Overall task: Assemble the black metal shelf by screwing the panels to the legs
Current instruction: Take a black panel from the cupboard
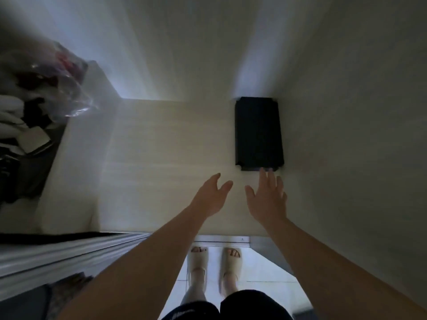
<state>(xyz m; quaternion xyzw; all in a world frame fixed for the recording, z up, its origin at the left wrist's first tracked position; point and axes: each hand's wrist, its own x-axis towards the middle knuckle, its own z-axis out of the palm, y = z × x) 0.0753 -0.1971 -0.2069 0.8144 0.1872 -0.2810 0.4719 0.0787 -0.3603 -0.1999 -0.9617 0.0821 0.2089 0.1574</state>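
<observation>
A black metal shelf, seen from above as a dark rectangle with notched corners, stands on the pale floor against the right wall. My right hand reaches out with straight spread fingers; its fingertips are at the shelf's near edge, and I cannot tell whether they touch it. My left hand is extended to the left of it, fingers relaxed, holding nothing, a short way from the shelf's near left corner.
A pile of clothes and a clear plastic bag fills the left side. A metal door-track threshold crosses the floor below my arms, with my feet in pale slippers behind it. Walls close in on the right and far side.
</observation>
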